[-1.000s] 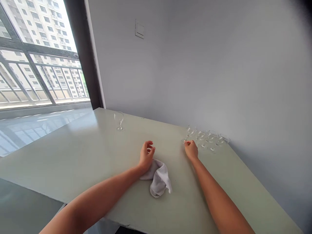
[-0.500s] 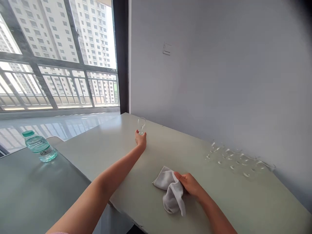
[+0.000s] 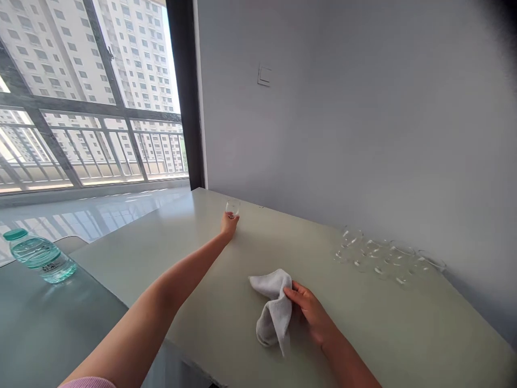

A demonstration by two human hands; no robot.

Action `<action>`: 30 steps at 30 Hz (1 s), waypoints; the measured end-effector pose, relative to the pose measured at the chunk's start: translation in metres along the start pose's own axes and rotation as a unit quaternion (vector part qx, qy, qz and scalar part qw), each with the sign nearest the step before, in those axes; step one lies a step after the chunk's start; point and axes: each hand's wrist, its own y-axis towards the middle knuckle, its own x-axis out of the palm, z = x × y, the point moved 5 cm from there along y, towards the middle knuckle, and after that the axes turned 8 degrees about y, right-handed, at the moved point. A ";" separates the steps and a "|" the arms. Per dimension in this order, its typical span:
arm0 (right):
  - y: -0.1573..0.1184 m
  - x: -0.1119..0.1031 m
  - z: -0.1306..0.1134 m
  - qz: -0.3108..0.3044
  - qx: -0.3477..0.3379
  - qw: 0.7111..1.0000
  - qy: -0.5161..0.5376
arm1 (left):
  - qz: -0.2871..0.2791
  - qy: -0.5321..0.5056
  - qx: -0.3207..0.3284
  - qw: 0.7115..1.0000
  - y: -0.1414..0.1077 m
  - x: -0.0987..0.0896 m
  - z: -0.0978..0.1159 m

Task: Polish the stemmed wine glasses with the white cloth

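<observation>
Far out over the table [image 3: 194, 237], my left hand [image 3: 229, 225] closes around the lower part of a clear stemmed glass [image 3: 233, 206]. The glass is upright with its bowl above my fingers; its foot is hidden behind the hand. Closer to me, my right hand [image 3: 309, 307] pinches a light grey cloth [image 3: 277, 310] between thumb and fingers. The cloth hangs in loose folds over the near part of the table.
Several clear stemmed glasses [image 3: 377, 250] stand grouped along the wall at the right. A green-capped water bottle [image 3: 42, 256] is on a lower dark surface [image 3: 36, 323] at the left. A grey wall [image 3: 363, 124] runs behind the table.
My left hand now grips the glass higher, its fingers further up around it. The cloth has shifted slightly left with my right hand. The whole view has turned a little.
</observation>
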 end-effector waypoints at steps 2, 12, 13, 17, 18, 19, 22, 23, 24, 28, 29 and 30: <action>0.001 -0.006 -0.008 0.027 -0.040 0.999 0.006 | -0.032 0.008 0.023 0.999 -0.021 0.008 0.001; -0.032 -0.043 -0.059 0.305 -0.361 0.868 -0.154 | -0.147 0.187 0.253 0.938 -0.140 0.039 0.037; -0.038 -0.040 -0.064 0.318 -0.387 0.848 -0.175 | -0.150 0.210 0.279 0.925 -0.151 0.041 0.039; -0.042 -0.020 -0.065 0.252 -0.374 0.871 -0.196 | -0.162 0.251 0.339 0.892 -0.181 0.048 0.039; -0.038 -0.015 -0.062 0.219 -0.350 0.890 -0.196 | -0.165 0.254 0.353 0.885 -0.186 0.048 0.038; -0.035 -0.010 -0.058 0.190 -0.323 0.906 -0.196 | -0.167 0.256 0.365 0.879 -0.189 0.049 0.037; -0.024 -0.003 -0.048 0.116 -0.242 0.942 -0.203 | -0.164 0.269 0.386 0.867 -0.191 0.046 0.035; -0.021 -0.002 -0.044 0.089 -0.213 0.951 -0.205 | -0.160 0.275 0.396 0.861 -0.191 0.044 0.035; -0.019 -0.001 -0.042 0.061 -0.187 0.958 -0.206 | -0.156 0.283 0.414 0.851 -0.191 0.043 0.035; -0.017 -0.002 -0.036 -0.007 -0.130 0.967 -0.219 | -0.137 0.307 0.537 0.774 -0.200 0.038 0.041; -0.017 -0.004 -0.035 -0.008 -0.122 0.968 -0.222 | -0.128 0.306 0.568 0.753 -0.203 0.036 0.043; -0.016 -0.005 -0.033 -0.005 -0.115 0.969 -0.218 | -0.117 0.303 0.597 0.734 -0.206 0.033 0.046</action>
